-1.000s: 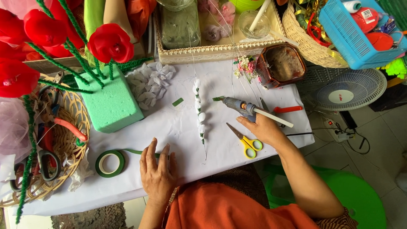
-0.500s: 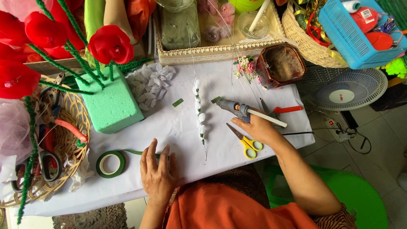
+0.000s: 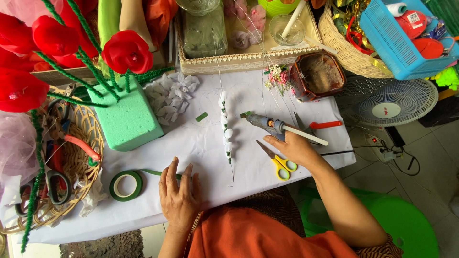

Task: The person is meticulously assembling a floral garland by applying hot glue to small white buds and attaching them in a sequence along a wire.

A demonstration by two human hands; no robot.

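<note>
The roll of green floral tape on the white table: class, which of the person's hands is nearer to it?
Left. The left hand lies flat just beside the green tape roll, touching its loose strip. The right hand is far across the table at the glue gun.

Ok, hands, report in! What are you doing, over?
Right hand on glue gun. Left hand flat on white table, beside green tape roll. White flower stem lies between. Yellow scissors under right hand.

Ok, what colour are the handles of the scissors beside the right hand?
Yellow. The scissors lie on the white table cover just below the right hand, clearest in the head view.
</note>
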